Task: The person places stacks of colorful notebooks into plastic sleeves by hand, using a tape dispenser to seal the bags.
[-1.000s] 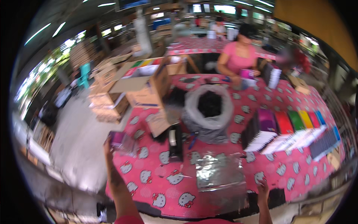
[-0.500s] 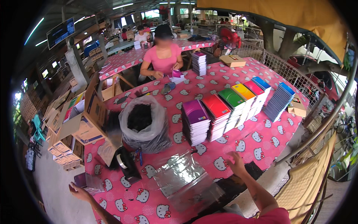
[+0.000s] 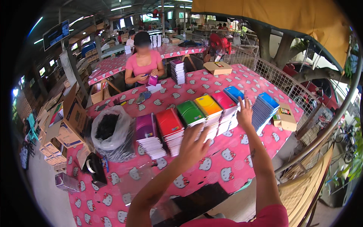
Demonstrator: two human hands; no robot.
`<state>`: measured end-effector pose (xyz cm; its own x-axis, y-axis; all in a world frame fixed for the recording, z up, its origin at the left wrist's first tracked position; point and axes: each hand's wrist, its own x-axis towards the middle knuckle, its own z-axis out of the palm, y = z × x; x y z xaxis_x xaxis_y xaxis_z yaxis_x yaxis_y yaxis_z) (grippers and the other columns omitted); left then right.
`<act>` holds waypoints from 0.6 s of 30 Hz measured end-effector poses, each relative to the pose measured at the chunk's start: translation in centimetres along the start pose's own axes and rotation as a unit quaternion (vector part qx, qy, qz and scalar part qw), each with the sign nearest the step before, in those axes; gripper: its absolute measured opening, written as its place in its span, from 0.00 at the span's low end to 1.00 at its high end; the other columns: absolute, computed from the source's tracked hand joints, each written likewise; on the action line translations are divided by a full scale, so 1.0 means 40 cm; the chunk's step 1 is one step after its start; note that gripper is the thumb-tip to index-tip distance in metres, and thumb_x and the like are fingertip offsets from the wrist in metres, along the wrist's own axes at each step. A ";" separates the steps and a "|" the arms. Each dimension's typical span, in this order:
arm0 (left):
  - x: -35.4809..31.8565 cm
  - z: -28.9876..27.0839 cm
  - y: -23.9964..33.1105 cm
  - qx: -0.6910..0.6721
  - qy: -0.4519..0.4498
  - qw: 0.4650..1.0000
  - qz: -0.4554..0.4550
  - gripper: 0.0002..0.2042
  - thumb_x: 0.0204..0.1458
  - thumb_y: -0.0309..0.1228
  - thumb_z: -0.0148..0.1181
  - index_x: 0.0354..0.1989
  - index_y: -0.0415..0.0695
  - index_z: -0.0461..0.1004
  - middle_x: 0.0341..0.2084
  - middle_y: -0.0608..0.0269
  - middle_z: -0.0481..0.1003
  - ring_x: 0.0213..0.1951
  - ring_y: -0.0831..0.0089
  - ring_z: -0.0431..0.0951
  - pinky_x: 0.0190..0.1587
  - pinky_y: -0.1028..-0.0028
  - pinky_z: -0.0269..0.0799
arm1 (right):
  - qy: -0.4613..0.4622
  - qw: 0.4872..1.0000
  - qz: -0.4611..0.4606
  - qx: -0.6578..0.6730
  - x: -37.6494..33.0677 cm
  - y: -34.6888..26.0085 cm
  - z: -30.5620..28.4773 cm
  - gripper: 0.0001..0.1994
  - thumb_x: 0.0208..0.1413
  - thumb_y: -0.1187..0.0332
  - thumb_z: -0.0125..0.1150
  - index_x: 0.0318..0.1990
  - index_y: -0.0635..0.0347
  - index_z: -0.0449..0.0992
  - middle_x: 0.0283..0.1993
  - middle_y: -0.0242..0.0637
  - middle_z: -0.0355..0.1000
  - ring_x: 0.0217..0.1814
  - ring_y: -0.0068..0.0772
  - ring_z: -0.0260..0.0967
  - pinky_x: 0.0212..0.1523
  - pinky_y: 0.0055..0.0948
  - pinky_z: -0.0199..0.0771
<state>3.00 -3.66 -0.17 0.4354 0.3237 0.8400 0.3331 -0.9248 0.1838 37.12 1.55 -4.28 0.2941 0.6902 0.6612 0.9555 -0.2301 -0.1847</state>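
Note:
My left hand [image 3: 193,143] is open, fingers apart, just in front of the green notebook stack [image 3: 190,111] and the yellow notebook stack [image 3: 208,106]. Farther right, my right hand [image 3: 245,112] reaches up beside the first blue notebook stack [image 3: 233,92], its fingers spread; whether it touches the spines is unclear. A pink notebook stack [image 3: 224,100] stands between the yellow and blue ones. To the left are a red stack [image 3: 169,122] and a purple stack [image 3: 146,126]. Another blue spiral-bound stack [image 3: 267,103] is right of my right hand.
A plastic bag of black material [image 3: 113,130] and a black tape dispenser [image 3: 94,169] stand at left. Clear plastic [image 3: 136,181] lies near the front edge. Small cartons [image 3: 284,117] sit at right. Across the table, a person [image 3: 144,62] handles a purple notebook.
My view has shifted right. Both hands have come forward to the notebook stacks: the left from the table's left edge, the right from near the front edge.

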 end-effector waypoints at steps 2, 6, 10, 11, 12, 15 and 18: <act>0.110 0.179 -0.013 0.024 -0.040 0.999 0.011 0.25 0.51 0.33 0.65 0.58 0.38 0.69 0.58 0.47 0.66 0.58 0.48 0.69 0.60 0.50 0.63 | -0.015 0.996 -0.086 -0.036 0.051 0.036 0.040 0.36 0.49 0.76 0.62 0.69 0.47 0.60 0.68 0.41 0.61 0.70 0.48 0.56 0.66 0.53 0.59; 0.227 0.418 -0.073 0.174 -0.054 0.983 0.012 0.26 0.54 0.34 0.60 0.61 0.37 0.66 0.54 0.47 0.71 0.58 0.51 0.70 0.64 0.47 0.58 | 0.020 0.985 -0.172 0.016 0.104 0.077 -0.029 0.22 0.52 0.74 0.61 0.57 0.53 0.73 0.48 0.41 0.71 0.52 0.46 0.68 0.56 0.48 0.66; 0.261 0.489 -0.116 0.164 -0.181 0.969 -0.024 0.18 0.54 0.29 0.54 0.52 0.38 0.73 0.43 0.53 0.79 0.50 0.59 0.77 0.63 0.51 0.62 | 0.092 0.964 -0.171 0.180 0.009 0.071 -0.189 0.15 0.49 0.79 0.61 0.46 0.61 0.78 0.39 0.45 0.70 0.41 0.48 0.70 0.43 0.42 0.70; 0.265 0.484 -0.122 0.153 -0.186 0.970 -0.014 0.17 0.53 0.29 0.54 0.51 0.38 0.73 0.42 0.54 0.79 0.49 0.60 0.78 0.63 0.52 0.63 | 0.099 0.958 -0.167 0.210 -0.042 0.054 -0.227 0.15 0.48 0.82 0.60 0.46 0.64 0.77 0.39 0.46 0.70 0.40 0.49 0.70 0.39 0.41 0.71; 0.266 0.476 -0.118 0.164 -0.203 0.965 -0.013 0.17 0.54 0.29 0.53 0.51 0.38 0.73 0.44 0.51 0.78 0.51 0.58 0.77 0.61 0.53 0.65 | 0.090 0.958 -0.164 0.216 -0.109 0.044 -0.238 0.12 0.50 0.83 0.59 0.43 0.65 0.76 0.38 0.45 0.70 0.39 0.49 0.69 0.39 0.40 0.70; 0.277 0.468 -0.096 0.201 -0.041 0.977 0.055 0.16 0.54 0.28 0.53 0.51 0.37 0.73 0.45 0.49 0.77 0.52 0.56 0.76 0.61 0.54 0.66 | 0.005 0.943 -0.227 0.244 -0.366 0.043 -0.157 0.05 0.56 0.73 0.59 0.39 0.61 0.74 0.41 0.43 0.71 0.42 0.45 0.69 0.41 0.37 0.70; 0.264 0.434 -0.124 0.204 -0.186 0.961 0.029 0.19 0.52 0.27 0.55 0.54 0.37 0.70 0.50 0.47 0.75 0.53 0.54 0.75 0.59 0.55 0.68 | -0.217 0.904 -0.276 0.245 -0.641 -0.019 -0.078 0.15 0.56 0.61 0.64 0.50 0.52 0.77 0.54 0.40 0.71 0.54 0.43 0.69 0.53 0.35 0.69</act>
<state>20.47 7.81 -1.07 0.7068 0.3929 0.5883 0.5661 -0.8128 -0.1373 28.78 -18.11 -18.83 -0.3509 0.8352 0.4235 0.8239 0.4903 -0.2843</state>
